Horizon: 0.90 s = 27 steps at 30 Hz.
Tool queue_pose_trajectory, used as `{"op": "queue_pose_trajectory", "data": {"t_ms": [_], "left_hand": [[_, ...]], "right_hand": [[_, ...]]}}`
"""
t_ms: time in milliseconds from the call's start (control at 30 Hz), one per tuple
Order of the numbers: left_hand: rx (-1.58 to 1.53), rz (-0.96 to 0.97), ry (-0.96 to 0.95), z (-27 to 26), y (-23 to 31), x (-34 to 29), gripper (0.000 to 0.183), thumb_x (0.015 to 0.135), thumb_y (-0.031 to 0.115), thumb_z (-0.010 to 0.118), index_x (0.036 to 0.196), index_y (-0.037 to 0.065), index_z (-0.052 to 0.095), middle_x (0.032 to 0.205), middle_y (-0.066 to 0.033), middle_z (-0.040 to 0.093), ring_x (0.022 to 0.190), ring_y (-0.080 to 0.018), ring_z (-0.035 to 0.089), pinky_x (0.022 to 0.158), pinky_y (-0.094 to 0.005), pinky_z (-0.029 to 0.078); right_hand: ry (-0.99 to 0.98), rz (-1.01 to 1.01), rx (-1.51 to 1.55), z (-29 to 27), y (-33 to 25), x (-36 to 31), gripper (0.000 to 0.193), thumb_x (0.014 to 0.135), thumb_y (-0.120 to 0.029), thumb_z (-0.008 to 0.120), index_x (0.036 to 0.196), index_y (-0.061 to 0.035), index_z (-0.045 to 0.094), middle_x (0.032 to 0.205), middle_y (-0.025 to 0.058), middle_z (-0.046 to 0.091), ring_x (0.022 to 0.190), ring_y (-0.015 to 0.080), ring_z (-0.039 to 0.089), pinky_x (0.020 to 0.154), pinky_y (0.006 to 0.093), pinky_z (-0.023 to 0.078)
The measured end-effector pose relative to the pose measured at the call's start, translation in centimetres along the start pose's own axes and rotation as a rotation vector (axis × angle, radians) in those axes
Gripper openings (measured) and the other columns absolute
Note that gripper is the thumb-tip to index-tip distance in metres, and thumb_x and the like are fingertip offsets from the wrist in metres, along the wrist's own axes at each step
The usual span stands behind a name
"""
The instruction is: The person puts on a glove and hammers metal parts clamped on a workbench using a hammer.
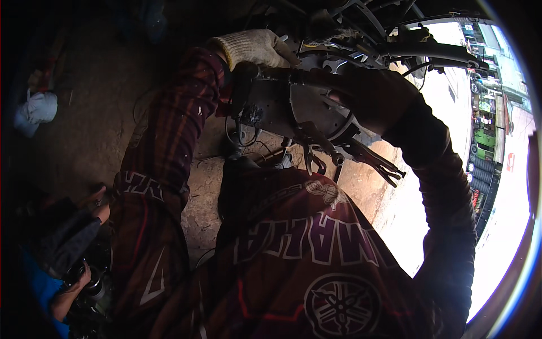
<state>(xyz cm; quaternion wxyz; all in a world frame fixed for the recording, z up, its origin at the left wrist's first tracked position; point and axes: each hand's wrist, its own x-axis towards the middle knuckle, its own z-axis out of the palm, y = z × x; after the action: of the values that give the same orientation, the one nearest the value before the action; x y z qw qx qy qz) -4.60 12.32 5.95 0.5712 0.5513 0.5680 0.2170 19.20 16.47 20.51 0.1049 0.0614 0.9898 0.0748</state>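
My left hand (257, 50), in a pale knitted work glove, lies over the top left of a dark metal assembly. Its fingers are bent and close together; what they grip is hidden. At the assembly's right, my right hand (378, 99) is in deep shadow, closed round the end of a dark bar (307, 78). The bar runs left across a greyish metal plate (276, 104) with a curved rim, towards a dark blocky part below the glove. I cannot make out its exact kind. Dark metal levers (372, 161) stick out below my right hand.
Dark tubes and cables (423, 52) crowd the far side. A thin cable loops below the plate. Another person's hand (82, 279) and blue clothing show at lower left. A whitish cloth-like thing (39, 107) is at far left. Bright street and stacked tyres (483, 164) lie at right.
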Motion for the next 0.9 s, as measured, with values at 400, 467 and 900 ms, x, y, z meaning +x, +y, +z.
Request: {"op": "queue_pose_trajectory", "data": {"t_ms": [400,467,900], "left_hand": [[0.013,0.029,-0.001,0.0,1.4,-0.1,0.035,0.081,0.021,0.078,0.114,0.012,0.072,0.112,-0.0049,0.071,0.108,-0.0171,0.062,0.099,-0.0309,0.045],[0.014,0.028,0.018,0.0,1.2,-0.2,0.033,0.082,0.018,0.076,0.115,0.014,0.072,0.113,-0.0048,0.07,0.107,-0.0182,0.062,0.098,-0.0318,0.045],[0.238,0.164,0.363,4.8,-0.3,-1.8,0.033,0.095,0.021,0.063,0.125,0.007,0.061,0.111,-0.009,0.067,0.105,-0.0186,0.064,0.094,-0.0314,0.05]], "right_hand": [[-0.035,-0.02,0.036,-2.5,0.5,-2.4,0.028,0.094,-0.031,0.059,0.119,-0.0188,0.065,0.083,0.0078,0.065,0.072,0.0236,0.065,0.063,0.034,0.052],[-0.032,-0.066,0.072,-4.3,1.2,-3.2,0.034,0.096,-0.028,0.056,0.129,-0.0209,0.06,0.085,0.0073,0.065,0.072,0.0196,0.064,0.063,0.0302,0.052],[0.542,1.287,1.251,4.9,6.1,-21.1,0.049,0.101,-0.028,0.052,0.14,-0.0021,0.042,0.067,-0.0032,0.047,0.045,0.0036,0.038,0.036,0.02,0.03]]}}
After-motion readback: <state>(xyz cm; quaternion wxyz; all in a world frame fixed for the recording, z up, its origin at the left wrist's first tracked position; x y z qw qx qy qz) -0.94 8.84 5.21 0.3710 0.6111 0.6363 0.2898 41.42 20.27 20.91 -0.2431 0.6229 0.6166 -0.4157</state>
